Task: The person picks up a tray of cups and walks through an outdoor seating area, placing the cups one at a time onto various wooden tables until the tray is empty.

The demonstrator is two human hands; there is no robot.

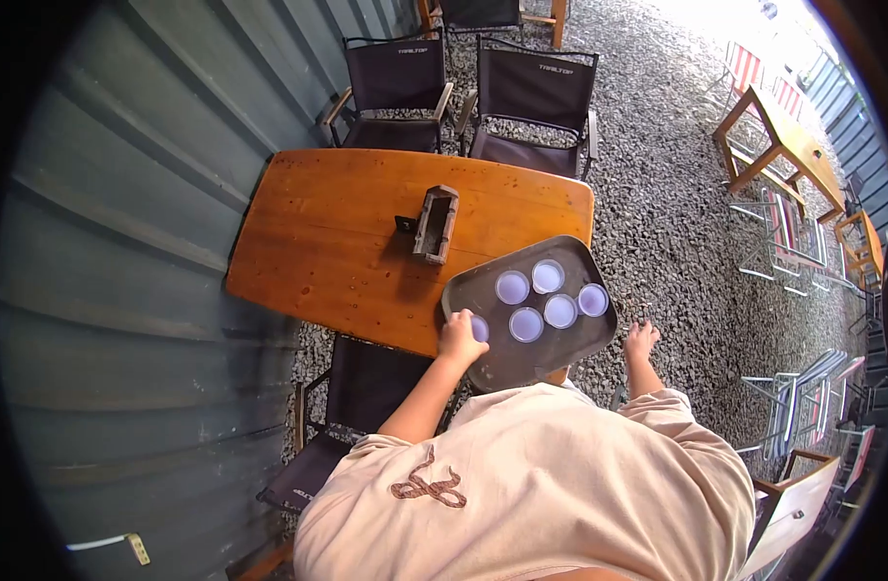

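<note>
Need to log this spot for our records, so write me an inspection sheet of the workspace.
Surface: wooden table, glossy, with small dark marks.
Job's things: dark tray over the table's near right corner, extending past its edge; six cups on it with pale purple contents.
Clutter: open wooden box with a small dark object beside it.
Hands: left hand has its fingers around the leftmost cup; right hand is open beside the tray.
Cables: nothing seen.
Surroundings: gravel, corrugated wall, dark folding chairs, other tables farther off.
</note>
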